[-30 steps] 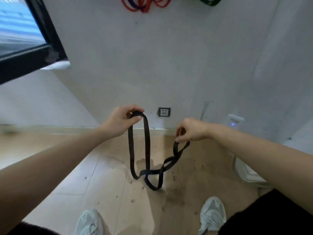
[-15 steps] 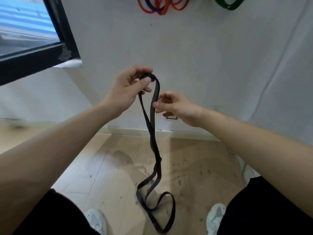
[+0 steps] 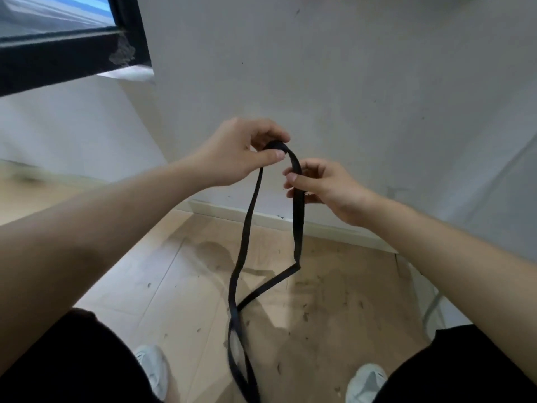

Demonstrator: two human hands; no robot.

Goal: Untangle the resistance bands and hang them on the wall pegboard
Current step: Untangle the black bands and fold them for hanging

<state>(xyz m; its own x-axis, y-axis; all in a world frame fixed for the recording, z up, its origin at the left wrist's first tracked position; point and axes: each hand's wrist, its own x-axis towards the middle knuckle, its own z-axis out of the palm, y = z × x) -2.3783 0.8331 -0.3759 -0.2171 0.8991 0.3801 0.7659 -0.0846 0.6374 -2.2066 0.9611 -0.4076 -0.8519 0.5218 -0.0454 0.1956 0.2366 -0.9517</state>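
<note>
1. The left hand [image 3: 241, 152] is clenched on the black band [image 3: 242, 248], with thumb and forefinger pinching its top bend. It sits above the skirting board [image 3: 261, 218], against the grey wall [image 3: 319, 82]. Half a second ago this hand had the same pinch but appeared higher up the wall.
2. The right hand [image 3: 322, 190] now grasps the band too: its thumb and curled fingers pinch the right strand just below the bend, also above the skirting board. Half a second ago its fingers were loose beside the strand and held nothing.
3. The band hangs from both hands and crosses in front of the skirting board. Its two strands ran close together before; now they stand apart as an open loop.
4. Below the skirting board, over the floor [image 3: 334, 301], the right strand turns at a sharp corner and runs down and left to cross the left strand. A narrow lower loop drops from that crossing and leaves the bottom edge of the view (its end is out of sight).
5. A second ago the band showed a tangled crossing near its low end, held wide between the hands. The crossing over the floor now looks like a single overlap; whether it is a knot cannot be told.
6. Two pale shoes stand on the floor on the near side of the skirting board, the left shoe [image 3: 154, 370] and the right shoe [image 3: 366, 382], one on each side of the lower loop.
7. The black window frame [image 3: 72, 50] lies up and left of the skirting board and looks larger than before.
</note>
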